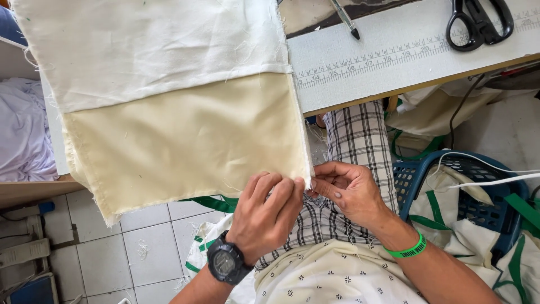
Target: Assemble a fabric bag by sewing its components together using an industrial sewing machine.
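Note:
A cream fabric panel (180, 141), sewn below a white fabric piece (146, 45), hangs off the edge of the sewing table (394, 67). My left hand (267, 214), with a black watch on its wrist, pinches the lower right corner of the cream panel. My right hand (349, 188), wearing a green wristband, pinches the same corner edge from the right side. Both hands meet above my lap, over plaid shorts (360, 135).
Black scissors (478, 22) and a pen (346, 19) lie on the table near a printed ruler strip. A blue plastic basket (450, 169) holding white and green fabric stands at my right. Tiled floor lies below at left, with white cloth at the far left.

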